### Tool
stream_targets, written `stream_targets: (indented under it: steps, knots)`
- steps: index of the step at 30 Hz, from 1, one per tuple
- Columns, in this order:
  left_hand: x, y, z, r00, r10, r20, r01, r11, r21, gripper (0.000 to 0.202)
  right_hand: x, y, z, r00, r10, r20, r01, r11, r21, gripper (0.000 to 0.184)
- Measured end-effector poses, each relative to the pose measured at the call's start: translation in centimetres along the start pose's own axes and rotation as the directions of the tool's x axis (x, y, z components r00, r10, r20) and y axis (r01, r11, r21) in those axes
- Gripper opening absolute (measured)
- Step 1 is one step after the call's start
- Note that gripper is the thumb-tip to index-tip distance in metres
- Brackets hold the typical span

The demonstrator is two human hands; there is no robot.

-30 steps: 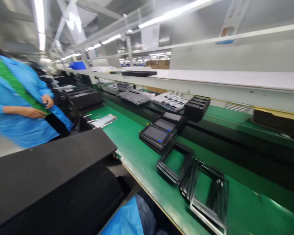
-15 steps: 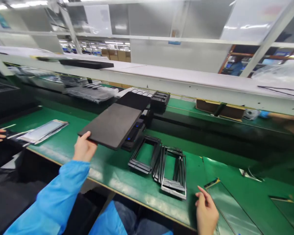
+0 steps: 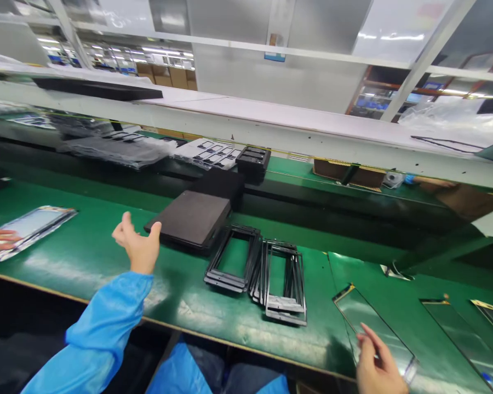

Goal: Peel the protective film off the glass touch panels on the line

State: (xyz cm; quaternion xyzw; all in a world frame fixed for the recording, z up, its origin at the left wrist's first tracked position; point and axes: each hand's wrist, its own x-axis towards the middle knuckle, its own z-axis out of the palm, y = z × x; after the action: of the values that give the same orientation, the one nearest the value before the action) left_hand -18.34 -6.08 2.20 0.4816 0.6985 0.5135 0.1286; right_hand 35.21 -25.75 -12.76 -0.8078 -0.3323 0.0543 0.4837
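Observation:
My left hand point(image 3: 137, 244) is open in the air, thumb and fingers apart, just left of a dark grey flat board point(image 3: 193, 213). That board lies over a black tray or block on the green bench. Right of it are black rectangular frames point(image 3: 234, 260), and beside them a loose, overlapping stack of thin frames point(image 3: 285, 282). At the lower right, my right hand point(image 3: 380, 361) hovers over the near end of a clear glass panel point(image 3: 372, 312) with a thin dark edge. Its index finger is stretched out and nothing shows in its grip.
At the far left, another person's hand point(image 3: 0, 241) touches a flat film-wrapped panel point(image 3: 36, 227). More glass panels point(image 3: 456, 334) lie to the right. Behind, a white shelf point(image 3: 230, 123) runs across, above bagged sheets point(image 3: 123, 148) and a small black tray point(image 3: 253, 158).
My left hand has let go of the dark board, which has come down onto the black tray. My right hand has moved over the glass panel. The view has swung right.

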Motion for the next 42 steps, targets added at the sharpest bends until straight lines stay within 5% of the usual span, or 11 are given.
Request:
stream_targets:
  steps: [3,6,9,12,16,21,24,27,32,38,42]
  knots:
    - [-1.9,2.9,3.2,0.947,0.186,0.261,-0.212,0.974,0.076,0.03,2.1,3.5,-2.2,0.956,-0.244,0.164,0.279,0.932,-0.234,0.063]
    - [-4.5,6.5,9.5,0.741,0.277,0.612,-0.371,0.928,0.029,0.015,1.8,6.4,-3.5,0.916,-0.264,0.303,0.351,0.892,-0.284,0.074]
    - [-7.2,9.2,15.8,0.571,0.261,0.779,-0.449,0.893,0.029,0.018,-0.9,7.8,-4.7,0.855,-0.3,0.422,0.457,0.822,-0.34,0.078]
    - [-9.0,10.6,20.1,0.492,0.19,0.85,-0.47,0.879,0.076,0.031,-3.6,7.3,-5.9,0.862,-0.353,0.365,0.474,0.815,-0.332,0.067]
    - [-9.4,10.9,22.5,0.452,0.133,0.882,-0.41,0.909,0.073,0.04,-4.2,4.8,-7.4,0.928,-0.333,0.165,0.368,0.884,-0.287,0.042]
    - [-9.2,10.9,20.8,0.414,0.162,0.896,-0.166,0.981,-0.1,0.043,-3.3,0.4,-9.8,0.944,-0.329,0.014,0.323,0.916,-0.237,0.038]
    - [-10.3,11.1,17.4,0.423,0.228,0.877,-0.025,0.97,-0.241,0.053,-4.1,-3.4,-9.7,0.98,-0.19,-0.061,0.192,0.98,0.041,0.055]
    - [-12.3,11.2,13.3,0.44,0.269,0.856,0.073,0.94,-0.333,0.053,-5.8,-7.2,-7.7,0.994,0.0,0.11,-0.048,0.902,0.428,0.065]
    - [-14.9,11.1,8.6,0.435,0.271,0.859,0.239,0.885,-0.4,0.04,-8.9,-10.4,-3.7,0.961,0.041,0.274,-0.206,0.765,0.61,0.058]
    - [-16.0,10.4,7.3,0.426,0.244,0.871,0.359,0.839,-0.41,0.037,-10.8,-12.0,-1.6,0.956,0.073,0.284,-0.25,0.71,0.658,0.058]
    - [-16.4,10.4,7.1,0.463,0.214,0.86,0.406,0.811,-0.42,0.036,-11.2,-12.5,-1.1,0.95,0.08,0.301,-0.267,0.708,0.654,0.058]
